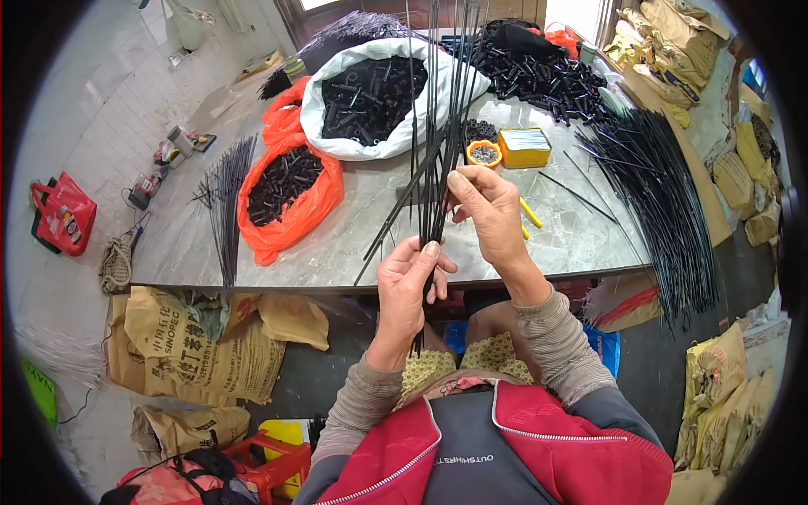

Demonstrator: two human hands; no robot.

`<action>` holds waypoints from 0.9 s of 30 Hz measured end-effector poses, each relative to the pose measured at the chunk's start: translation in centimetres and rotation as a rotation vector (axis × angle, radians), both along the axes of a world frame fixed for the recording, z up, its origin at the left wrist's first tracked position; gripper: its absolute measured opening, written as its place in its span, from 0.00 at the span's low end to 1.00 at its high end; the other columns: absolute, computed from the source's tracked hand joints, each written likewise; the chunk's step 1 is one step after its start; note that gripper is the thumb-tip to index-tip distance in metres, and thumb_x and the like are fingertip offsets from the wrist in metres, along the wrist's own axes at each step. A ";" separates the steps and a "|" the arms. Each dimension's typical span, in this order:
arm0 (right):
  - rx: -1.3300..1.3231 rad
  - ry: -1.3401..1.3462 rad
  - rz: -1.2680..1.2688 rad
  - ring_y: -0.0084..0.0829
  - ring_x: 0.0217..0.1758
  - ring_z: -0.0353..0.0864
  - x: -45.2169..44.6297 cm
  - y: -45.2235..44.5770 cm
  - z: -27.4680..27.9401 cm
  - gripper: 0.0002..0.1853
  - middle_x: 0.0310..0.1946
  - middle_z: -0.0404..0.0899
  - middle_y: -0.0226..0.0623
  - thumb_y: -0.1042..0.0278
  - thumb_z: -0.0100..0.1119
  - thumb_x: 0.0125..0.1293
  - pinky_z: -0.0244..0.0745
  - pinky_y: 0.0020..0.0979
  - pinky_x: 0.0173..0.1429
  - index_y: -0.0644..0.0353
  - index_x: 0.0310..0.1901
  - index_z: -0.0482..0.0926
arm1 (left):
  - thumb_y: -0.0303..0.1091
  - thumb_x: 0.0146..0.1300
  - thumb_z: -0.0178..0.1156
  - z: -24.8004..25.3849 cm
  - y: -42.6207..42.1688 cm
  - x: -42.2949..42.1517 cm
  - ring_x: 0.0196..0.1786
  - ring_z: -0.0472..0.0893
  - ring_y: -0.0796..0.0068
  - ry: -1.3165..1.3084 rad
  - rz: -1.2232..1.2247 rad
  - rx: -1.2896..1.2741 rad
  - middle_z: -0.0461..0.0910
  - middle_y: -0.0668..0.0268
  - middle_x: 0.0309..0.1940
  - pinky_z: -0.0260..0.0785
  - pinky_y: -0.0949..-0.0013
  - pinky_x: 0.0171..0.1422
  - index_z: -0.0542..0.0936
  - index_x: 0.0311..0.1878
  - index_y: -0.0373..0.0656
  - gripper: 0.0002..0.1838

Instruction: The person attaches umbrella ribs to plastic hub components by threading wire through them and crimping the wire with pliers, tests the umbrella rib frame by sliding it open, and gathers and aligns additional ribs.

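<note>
A bundle of long thin black rods (432, 181) stands upright before my chest, some of them slanting down to the left. My left hand (410, 282) is wrapped round the lower part of the bundle, thumb in front. Higher up and to the right, my right hand (488, 206) has thumb and forefinger pinched at the rods' right side. Just beyond it on the table are a small orange dish (484, 153) of tiny metal bits and a yellow tin (524, 148). Yellow-handled pliers (531, 215) lie right of my right hand, partly hidden.
On the grey table (370, 223) stand a white sack (316, 126) and an orange bag (311, 215) of black parts. Loose black parts (547, 80) are heaped at the back. More rods lie at the right edge (656, 202) and at the left (223, 206).
</note>
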State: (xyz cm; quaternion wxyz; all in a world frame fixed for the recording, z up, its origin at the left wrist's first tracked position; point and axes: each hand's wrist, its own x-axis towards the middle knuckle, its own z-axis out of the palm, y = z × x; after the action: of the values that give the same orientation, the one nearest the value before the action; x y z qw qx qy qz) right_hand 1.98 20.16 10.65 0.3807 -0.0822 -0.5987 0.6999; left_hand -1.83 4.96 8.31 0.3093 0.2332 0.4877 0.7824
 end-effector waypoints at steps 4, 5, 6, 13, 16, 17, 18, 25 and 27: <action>0.026 -0.036 -0.018 0.15 0.29 0.78 -0.2 0.0 -0.1 0.11 0.29 0.81 0.28 0.63 0.60 0.71 0.71 0.18 0.29 0.63 0.42 0.80 | 0.34 0.73 0.56 -0.1 -0.2 0.0 0.21 0.76 0.82 0.043 0.036 -0.021 0.83 0.61 0.29 0.62 0.81 0.23 0.77 0.45 0.36 0.10; 0.027 -0.045 -0.022 0.15 0.28 0.78 -0.2 -0.1 -0.1 0.10 0.29 0.80 0.28 0.63 0.60 0.71 0.71 0.18 0.29 0.63 0.40 0.79 | 0.34 0.73 0.56 -0.1 -0.2 0.0 0.22 0.76 0.82 0.060 0.046 -0.028 0.83 0.61 0.30 0.63 0.81 0.24 0.77 0.45 0.36 0.10; 0.029 -0.053 -0.025 0.15 0.28 0.77 -0.2 -0.2 0.0 0.10 0.28 0.80 0.28 0.63 0.59 0.72 0.71 0.18 0.29 0.62 0.39 0.78 | 0.34 0.73 0.56 -0.2 -0.2 0.0 0.23 0.77 0.82 0.075 0.053 -0.036 0.83 0.62 0.30 0.64 0.81 0.25 0.77 0.45 0.36 0.10; 0.046 -0.011 0.015 0.15 0.25 0.75 -0.2 -0.2 -0.2 0.09 0.29 0.78 0.30 0.64 0.53 0.75 0.71 0.18 0.29 0.60 0.38 0.72 | 0.31 0.70 0.59 -0.4 -0.3 -0.8 0.27 0.82 0.75 0.091 0.123 -0.036 0.83 0.59 0.29 0.71 0.76 0.33 0.77 0.41 0.37 0.07; 0.016 0.059 0.000 0.16 0.23 0.72 -0.5 0.0 -0.3 0.11 0.26 0.74 0.28 0.62 0.48 0.77 0.71 0.19 0.28 0.61 0.39 0.71 | 0.30 0.69 0.60 0.1 -0.6 -1.4 0.27 0.83 0.73 0.025 0.117 -0.018 0.84 0.58 0.28 0.72 0.76 0.33 0.78 0.40 0.37 0.06; -0.023 0.081 -0.001 0.17 0.23 0.71 -0.4 0.1 -0.3 0.12 0.25 0.72 0.27 0.61 0.47 0.77 0.70 0.19 0.27 0.61 0.39 0.71 | 0.29 0.69 0.60 0.1 -0.7 -1.7 0.28 0.82 0.75 0.049 0.122 -0.021 0.83 0.59 0.29 0.71 0.76 0.33 0.78 0.41 0.36 0.06; -0.062 0.103 -0.001 0.17 0.22 0.70 -0.2 0.3 -0.2 0.13 0.24 0.70 0.27 0.60 0.46 0.78 0.70 0.20 0.26 0.61 0.40 0.71 | 0.29 0.69 0.60 0.1 -0.8 -2.0 0.28 0.82 0.76 0.073 0.128 -0.025 0.83 0.60 0.29 0.71 0.76 0.33 0.78 0.41 0.36 0.06; -0.166 0.056 -0.150 0.14 0.16 0.60 3.1 5.7 0.8 0.12 0.20 0.62 0.22 0.62 0.48 0.77 0.51 0.18 0.17 0.63 0.41 0.74 | 0.27 0.67 0.62 0.9 -3.1 -4.8 0.21 0.73 0.83 0.159 0.215 -0.052 0.83 0.61 0.28 0.63 0.79 0.27 0.81 0.41 0.35 0.05; -0.186 0.093 -0.258 0.12 0.16 0.56 4.3 8.1 0.6 0.09 0.20 0.62 0.20 0.65 0.52 0.75 0.47 0.17 0.17 0.60 0.39 0.74 | 0.27 0.67 0.62 1.8 -3.6 -5.0 0.21 0.73 0.83 0.194 0.228 -0.071 0.84 0.60 0.28 0.63 0.79 0.27 0.81 0.40 0.35 0.05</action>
State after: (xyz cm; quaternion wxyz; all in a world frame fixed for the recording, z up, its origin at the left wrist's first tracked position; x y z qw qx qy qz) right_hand 6.29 28.24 11.28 0.4852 -0.1607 -0.4978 0.7007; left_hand -6.83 1.37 10.11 0.1780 0.2399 0.5660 0.7683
